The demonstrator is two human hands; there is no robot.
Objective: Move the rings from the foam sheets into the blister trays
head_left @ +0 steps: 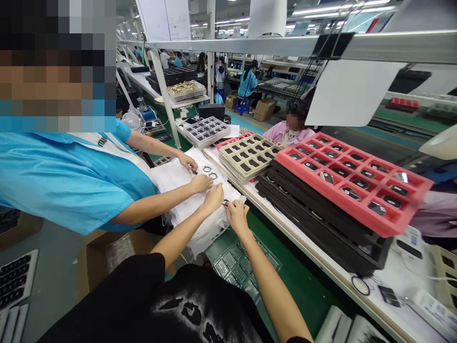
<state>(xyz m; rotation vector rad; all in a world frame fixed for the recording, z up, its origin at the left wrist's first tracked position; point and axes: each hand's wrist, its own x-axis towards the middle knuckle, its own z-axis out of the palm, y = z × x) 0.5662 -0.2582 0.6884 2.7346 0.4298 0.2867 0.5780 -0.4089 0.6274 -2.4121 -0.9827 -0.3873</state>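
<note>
My left hand (214, 199) is closed over the white cloth or sheet (182, 200), its fingertips pressed together; what they grip, if anything, is hidden. Just to its right, my right hand (237, 215) has its fingers closed round a small dark part (225, 203) near the cloth's right edge. Beyond my hands, two dark ring-shaped pieces, one (207, 169) behind the other (213, 176), lie on the white cloth. A co-worker's two hands are close on the left, the farther one at a small dark item (194, 171).
A co-worker in a blue shirt (60, 176) stands at the left. Right of the cloth are a beige tray (250, 155) and a red tray (357, 178) on black trays (321, 221). Clear plastic trays (232, 264) lie below my hands. A metal rail (250, 46) crosses above.
</note>
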